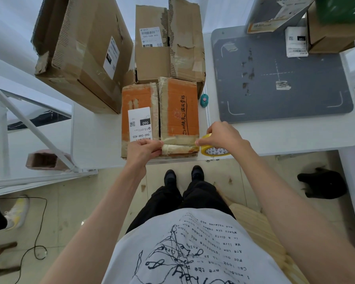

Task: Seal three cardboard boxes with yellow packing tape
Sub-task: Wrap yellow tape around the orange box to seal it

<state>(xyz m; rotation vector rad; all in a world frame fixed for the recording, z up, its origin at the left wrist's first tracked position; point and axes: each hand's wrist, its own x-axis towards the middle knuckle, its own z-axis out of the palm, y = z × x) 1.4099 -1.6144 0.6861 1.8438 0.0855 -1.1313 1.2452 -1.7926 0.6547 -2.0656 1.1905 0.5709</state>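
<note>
Hands meet at the near edge of an orange cardboard box (160,116) that lies on the white table (275,136), its two top flaps closed along a centre seam and a white shipping label (140,124) stuck on the left flap. The left hand (141,150) presses its fingertips on the box's near edge, pinning what looks like the free end of a tape strip, though the clear yellowish film is hard to make out against the old tape there. The right hand (221,136) has its fingers curled round a roll of yellow packing tape (212,147), held just off the box's near right corner, with the strip running leftward from it along the edge. Behind the orange box stands a plain brown box (168,42) with torn flaps and a label, touching its far side, and to the left of that a larger brown box (80,48) sits tilted. A small teal cutter (204,99) lies just beside the orange box's right side, near a grey mat (279,78) that carries more parcels (332,27) at its far end.
</note>
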